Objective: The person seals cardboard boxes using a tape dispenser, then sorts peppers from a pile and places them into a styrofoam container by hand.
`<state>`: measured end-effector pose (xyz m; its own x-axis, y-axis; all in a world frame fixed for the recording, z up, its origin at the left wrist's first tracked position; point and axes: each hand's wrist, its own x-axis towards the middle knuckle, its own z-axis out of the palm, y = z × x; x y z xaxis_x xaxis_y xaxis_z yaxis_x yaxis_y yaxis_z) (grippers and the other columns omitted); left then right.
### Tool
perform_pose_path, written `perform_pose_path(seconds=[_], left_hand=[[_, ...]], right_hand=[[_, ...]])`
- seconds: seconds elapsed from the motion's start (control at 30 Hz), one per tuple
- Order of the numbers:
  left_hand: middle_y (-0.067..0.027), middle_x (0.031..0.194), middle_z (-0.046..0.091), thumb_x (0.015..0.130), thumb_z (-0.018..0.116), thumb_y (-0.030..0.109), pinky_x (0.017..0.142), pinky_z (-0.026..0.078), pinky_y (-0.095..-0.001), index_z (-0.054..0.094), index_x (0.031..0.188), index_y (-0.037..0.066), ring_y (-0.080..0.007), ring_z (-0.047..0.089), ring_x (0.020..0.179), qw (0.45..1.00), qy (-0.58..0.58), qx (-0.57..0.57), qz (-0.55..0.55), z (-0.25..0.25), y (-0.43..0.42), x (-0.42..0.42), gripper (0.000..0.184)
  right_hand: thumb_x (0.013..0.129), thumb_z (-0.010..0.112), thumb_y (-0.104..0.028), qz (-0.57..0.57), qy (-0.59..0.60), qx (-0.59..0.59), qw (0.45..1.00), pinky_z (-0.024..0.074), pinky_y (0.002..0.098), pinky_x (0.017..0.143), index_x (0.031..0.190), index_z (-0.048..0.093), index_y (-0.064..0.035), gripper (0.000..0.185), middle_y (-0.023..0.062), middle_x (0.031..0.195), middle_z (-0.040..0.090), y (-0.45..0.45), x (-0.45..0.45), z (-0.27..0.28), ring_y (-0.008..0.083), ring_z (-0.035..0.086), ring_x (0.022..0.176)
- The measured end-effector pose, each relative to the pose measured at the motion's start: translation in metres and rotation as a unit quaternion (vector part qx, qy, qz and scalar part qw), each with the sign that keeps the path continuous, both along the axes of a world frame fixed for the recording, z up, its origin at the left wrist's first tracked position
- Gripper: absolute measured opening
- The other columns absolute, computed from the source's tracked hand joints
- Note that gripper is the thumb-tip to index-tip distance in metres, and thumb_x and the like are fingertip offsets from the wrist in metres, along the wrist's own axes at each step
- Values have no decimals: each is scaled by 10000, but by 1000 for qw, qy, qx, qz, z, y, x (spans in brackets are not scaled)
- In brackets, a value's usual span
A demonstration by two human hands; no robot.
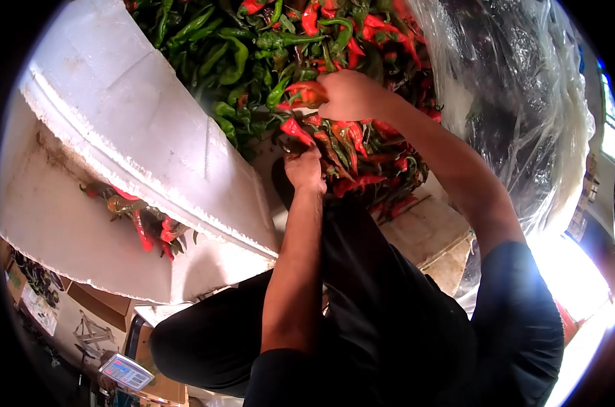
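Note:
My left hand (305, 169) is closed round the lower part of a red chili pepper (296, 131), whose tip points up and left. My right hand (353, 96) grips a red-orange pepper (306, 93) by its end, just above the left hand. Between and below the hands lies a heap of red and dark green peppers (351, 146). Farther up spreads a pile of green peppers (219, 57), with red ones mixed in on its right side. My right fingers are partly hidden behind the hand.
At the left stands a white foam box (84, 217) with several red and green peppers (145, 217) inside, beside a white foam slab (138, 108). Clear plastic sheeting (518, 102) bulges at the right. A digital scale (126, 372) sits at the lower left.

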<state>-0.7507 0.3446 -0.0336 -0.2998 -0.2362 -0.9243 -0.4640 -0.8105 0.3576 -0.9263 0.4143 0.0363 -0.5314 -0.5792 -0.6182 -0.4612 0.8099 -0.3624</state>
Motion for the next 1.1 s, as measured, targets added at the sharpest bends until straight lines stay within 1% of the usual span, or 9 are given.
perform_pose_path(seconds=[0.03, 0.2, 0.33, 0.47, 0.5, 0.63, 0.87, 0.97, 1.1], left_hand=[[-90, 975, 670, 707, 649, -50, 672, 568, -399, 645, 997, -9, -249, 670, 799, 1000, -30, -4, -1, 3, 0, -1, 294], [-66, 996, 662, 713, 632, -64, 757, 540, -386, 585, 1136, 38, -241, 640, 888, 999, 8, -9, -33, -4, 10, 10, 438], [-84, 1079, 641, 685, 629, -73, 827, 531, -395, 559, 1141, 32, -245, 619, 967, 996, -2, 89, -17, -20, 2, 14, 474], [-94, 1057, 628, 669, 618, -83, 838, 545, -431, 540, 1145, 43, -258, 611, 945, 985, 10, 171, -9, -35, -3, 24, 498], [-105, 1067, 636, 688, 611, -84, 831, 550, -457, 562, 1130, 41, -270, 616, 956, 984, -10, 176, -9, -36, -3, 23, 462], [-124, 1118, 622, 809, 572, -15, 813, 476, -723, 590, 1096, 58, -397, 627, 986, 978, -8, 204, -46, -28, -3, 23, 297], [-116, 1227, 610, 822, 530, 27, 940, 431, -697, 601, 1138, 68, -373, 584, 1125, 952, 133, 251, 115, -25, -7, 18, 326], [-104, 1183, 635, 818, 527, 23, 946, 481, -585, 602, 1150, 45, -329, 608, 1090, 942, 126, 281, 135, -29, -8, 20, 340], [-94, 1121, 652, 806, 538, -13, 941, 516, -499, 594, 1181, 28, -288, 627, 1045, 945, 135, 260, 144, -17, -7, 19, 381]], right_hand=[[762, 667, -216, -37, -23, -9, 999, 518, 400, 657, 921, 650, 19, 284, 150, 802, 691, 4, -3, 12, 303, 670, 745], [746, 704, -222, -231, -246, -98, 936, 507, 388, 611, 805, 629, 43, 281, 107, 659, 623, 23, 27, 7, 225, 614, 628], [778, 669, -177, -204, -190, -43, 959, 548, 399, 814, 1182, 606, 1, 446, 179, 949, 690, 14, 64, -30, 264, 691, 863], [805, 672, -195, -97, -37, 35, 994, 514, 442, 971, 1470, 417, -30, 730, 244, 1313, 576, -4, 74, -53, 351, 654, 1092], [811, 683, -214, -102, -84, 85, 988, 479, 469, 1021, 1491, 389, -22, 765, 282, 1452, 442, -12, 72, -44, 423, 576, 1210], [785, 695, -223, -63, -21, 117, 991, 495, 461, 990, 1395, 483, 0, 683, 303, 1394, 501, -15, 75, -53, 409, 596, 1193], [773, 641, -308, 10, -179, 139, 974, 518, 418, 931, 1223, 647, 23, 558, 237, 1170, 679, -31, 37, -56, 353, 651, 1093], [746, 679, -294, -22, -169, 76, 982, 530, 400, 803, 1101, 662, 48, 492, 190, 1005, 717, -12, 40, -63, 313, 679, 906], [753, 676, -304, -51, -260, 80, 961, 509, 391, 792, 1151, 611, 68, 550, 188, 1017, 685, -9, 34, -58, 291, 648, 906]])
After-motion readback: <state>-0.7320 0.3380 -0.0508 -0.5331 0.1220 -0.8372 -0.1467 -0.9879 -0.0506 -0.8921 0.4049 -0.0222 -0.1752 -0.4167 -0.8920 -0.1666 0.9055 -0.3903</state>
